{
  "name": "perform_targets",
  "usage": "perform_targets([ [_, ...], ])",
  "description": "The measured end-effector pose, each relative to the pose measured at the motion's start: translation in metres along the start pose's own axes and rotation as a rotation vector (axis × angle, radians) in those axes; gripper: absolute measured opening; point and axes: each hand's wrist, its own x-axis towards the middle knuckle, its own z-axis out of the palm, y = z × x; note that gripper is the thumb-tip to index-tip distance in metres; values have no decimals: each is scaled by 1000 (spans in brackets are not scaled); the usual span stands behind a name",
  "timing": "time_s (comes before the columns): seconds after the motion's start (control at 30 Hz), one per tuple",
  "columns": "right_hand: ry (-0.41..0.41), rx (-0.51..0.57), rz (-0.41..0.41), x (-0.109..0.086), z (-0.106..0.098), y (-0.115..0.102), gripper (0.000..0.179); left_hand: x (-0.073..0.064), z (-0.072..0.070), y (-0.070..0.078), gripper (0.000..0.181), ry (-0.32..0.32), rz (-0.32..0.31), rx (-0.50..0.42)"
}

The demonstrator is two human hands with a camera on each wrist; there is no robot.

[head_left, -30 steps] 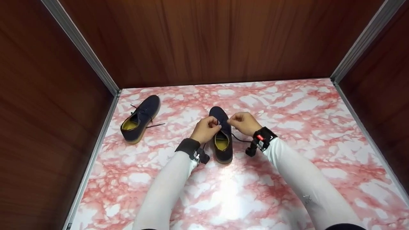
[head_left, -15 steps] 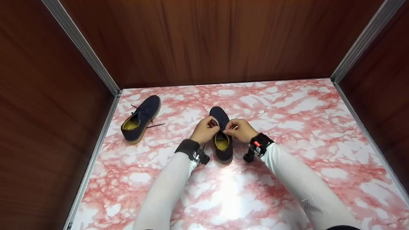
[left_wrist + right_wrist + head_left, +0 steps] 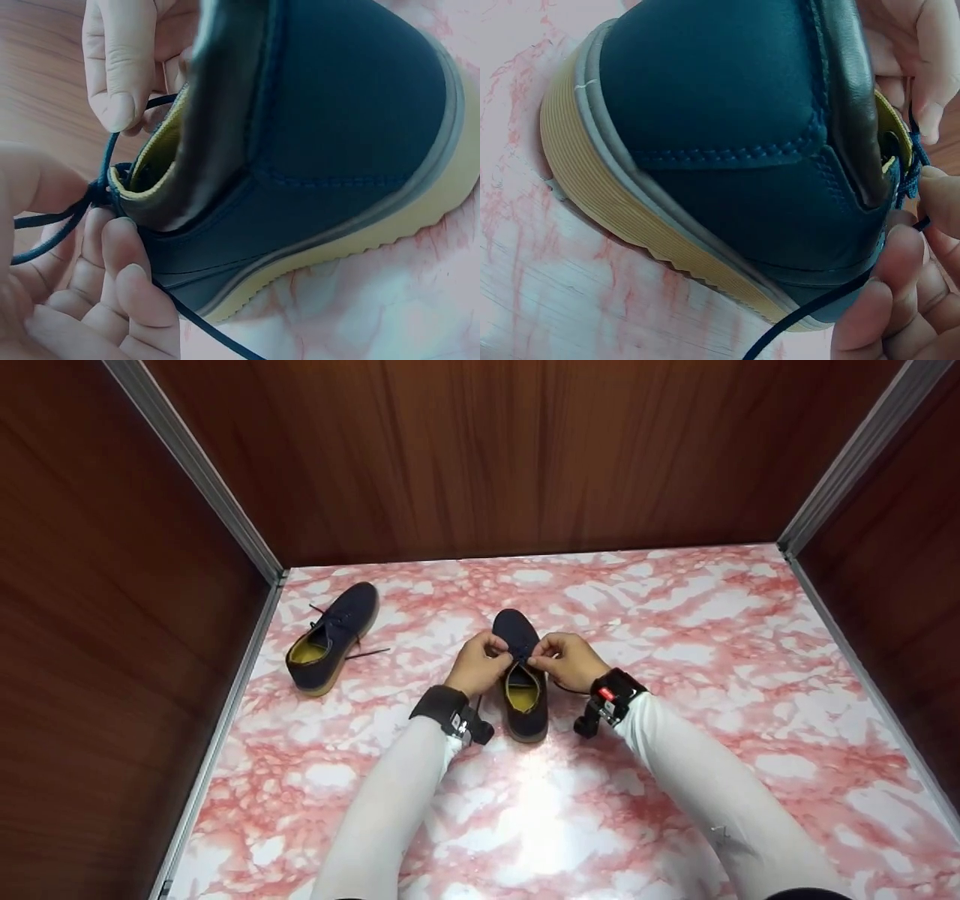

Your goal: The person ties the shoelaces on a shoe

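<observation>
A dark blue lace-up shoe with yellow lining and a pale sole stands on the pink-and-white marbled surface, toe pointing away. My left hand is at the left of its lacing and my right hand at the right. In the left wrist view a doubled shoelace runs from the knot between my left thumb and fingers. Beyond it, my right thumb and finger pinch a strand leading up from the knot. Another lace end trails down beside the sole. Parts of the knot are hidden by fingertips.
A matching shoe stands at the far left, its laces loose and one end lying on the marbled surface. Brown wood-grain panels rise behind and on both sides, with grey metal strips at the corners.
My right hand has come in from the right toward the knot, then lifted slightly back up. My left hand has stayed almost in place, and both shoes stand where they were.
</observation>
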Motion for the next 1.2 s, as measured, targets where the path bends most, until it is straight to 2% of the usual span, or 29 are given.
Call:
perform_targets([
  [0.17, 15, -13, -27, 2, 0, -2, 11, 2, -1, 0, 22, -30, -45, -67],
  [0.33, 39, -41, -35, 3, 0, -2, 12, 3, -2, 0, 23, -51, -62, -60],
  [0.6, 76, -84, -32, 4, 4, -6, 11, 2, -3, -2, 25, -58, -55, -67],
  [0.8, 102, -102, -56, 8, 6, -8, 11, 2, -4, -2, 24, -52, -48, -111],
  [1.03, 67, -164, -108, 13, 9, -7, 28, 1, -6, -4, 21, -34, -34, -126],
  [1.2, 60, -184, -120, 13, 9, -7, 19, 1, -7, -4, 22, -31, -16, -130],
])
